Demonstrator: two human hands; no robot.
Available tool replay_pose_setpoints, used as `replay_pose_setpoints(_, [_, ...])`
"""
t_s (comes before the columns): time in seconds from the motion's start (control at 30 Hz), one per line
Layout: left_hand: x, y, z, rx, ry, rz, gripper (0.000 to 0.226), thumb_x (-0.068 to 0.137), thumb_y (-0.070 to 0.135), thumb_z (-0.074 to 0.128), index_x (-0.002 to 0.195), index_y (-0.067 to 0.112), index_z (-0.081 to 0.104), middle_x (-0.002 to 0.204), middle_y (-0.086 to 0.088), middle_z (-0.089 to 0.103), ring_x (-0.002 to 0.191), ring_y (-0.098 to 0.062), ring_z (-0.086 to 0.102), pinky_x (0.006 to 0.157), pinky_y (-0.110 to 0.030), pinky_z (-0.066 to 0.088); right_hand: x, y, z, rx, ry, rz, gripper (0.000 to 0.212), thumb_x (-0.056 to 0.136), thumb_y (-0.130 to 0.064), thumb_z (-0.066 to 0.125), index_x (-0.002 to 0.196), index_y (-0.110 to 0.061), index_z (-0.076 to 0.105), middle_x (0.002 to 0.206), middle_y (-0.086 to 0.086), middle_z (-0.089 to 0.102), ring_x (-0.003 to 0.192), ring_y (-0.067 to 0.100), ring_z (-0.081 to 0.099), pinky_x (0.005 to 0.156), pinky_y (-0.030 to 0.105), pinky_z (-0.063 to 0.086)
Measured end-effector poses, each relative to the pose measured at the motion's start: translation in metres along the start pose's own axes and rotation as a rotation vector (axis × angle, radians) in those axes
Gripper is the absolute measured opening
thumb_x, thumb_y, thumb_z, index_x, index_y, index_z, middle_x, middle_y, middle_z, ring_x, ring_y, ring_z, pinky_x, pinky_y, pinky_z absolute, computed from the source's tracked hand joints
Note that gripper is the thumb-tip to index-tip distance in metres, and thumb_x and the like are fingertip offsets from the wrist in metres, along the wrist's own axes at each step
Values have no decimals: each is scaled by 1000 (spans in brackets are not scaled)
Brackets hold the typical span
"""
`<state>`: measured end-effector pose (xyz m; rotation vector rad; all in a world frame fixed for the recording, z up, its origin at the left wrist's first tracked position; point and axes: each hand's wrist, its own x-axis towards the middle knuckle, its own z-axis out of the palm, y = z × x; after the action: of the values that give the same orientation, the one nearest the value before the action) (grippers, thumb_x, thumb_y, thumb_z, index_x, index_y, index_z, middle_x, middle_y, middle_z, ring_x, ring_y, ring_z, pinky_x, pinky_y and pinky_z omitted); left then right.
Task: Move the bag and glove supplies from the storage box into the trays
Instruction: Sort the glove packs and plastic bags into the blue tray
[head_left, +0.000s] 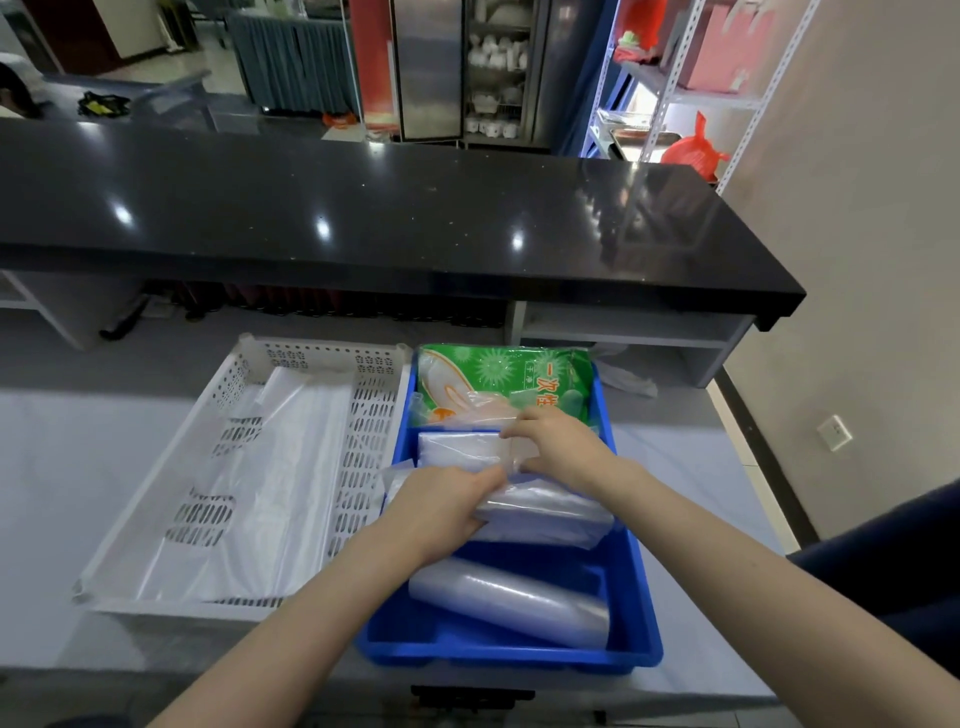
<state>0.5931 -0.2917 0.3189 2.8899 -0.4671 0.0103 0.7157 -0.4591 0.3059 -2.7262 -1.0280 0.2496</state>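
Observation:
A blue storage box (641, 613) stands on the grey table at centre right. In its far compartment lies a green pack of disposable gloves (509, 376). Behind a divider rests a clear pack of bags (457, 447). My left hand (441, 506) and my right hand (556, 441) both grip a folded stack of clear plastic bags (556, 514) in the box's middle. A roll of clear bags (511, 597) lies at the box's near end. To the left sits a white perforated tray (363, 441) with clear plastic sheets in it.
A black glossy counter (363, 218) runs across behind the table, with open shelves beneath it. A loose piece of clear plastic (626, 382) lies on the table right of the box. A wall stands at the right, with metal shelving in the back.

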Motion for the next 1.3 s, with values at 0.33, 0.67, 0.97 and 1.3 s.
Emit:
replay_pose_setpoints(0.33, [6, -5, 1, -4, -52, -16, 33, 86, 26, 57, 116, 25, 43, 103, -10, 67, 95, -34, 60, 63, -32, 32, 13, 1, -2, -27, -346, -8, 38, 93, -20, 57, 131, -19, 56, 132, 3, 60, 120, 24, 54, 101, 34, 41])
replay_pose_setpoints(0.67, [44, -35, 1, -389, -137, -169, 36, 76, 27, 72, 102, 28, 48, 105, -3, 61, 96, -24, 57, 76, -35, 46, -14, 6, -60, 416, -364, 188, 51, 77, -69, 57, 106, -29, 68, 106, -5, 68, 99, 14, 61, 88, 31, 47])
replay_pose_setpoints(0.97, [54, -40, 15, -141, -79, -114, 67, 69, 39, 72, 129, 29, 44, 116, -3, 56, 107, -24, 50, 89, -38, 43, -17, 10, -22, 143, -301, 292, 34, 80, -24, 71, 112, -17, 62, 112, 7, 66, 107, 27, 59, 78, 30, 45])
replay_pose_setpoints(1.3, [21, -49, 46, -5, -119, 21, 61, 94, 24, 46, 148, 38, 22, 158, 8, 23, 141, -17, 28, 111, -37, 26, -41, 0, 45, -101, 42, 178, 46, 95, -35, 44, 141, -34, 39, 147, -7, 42, 133, 18, 39, 105, 37, 35])
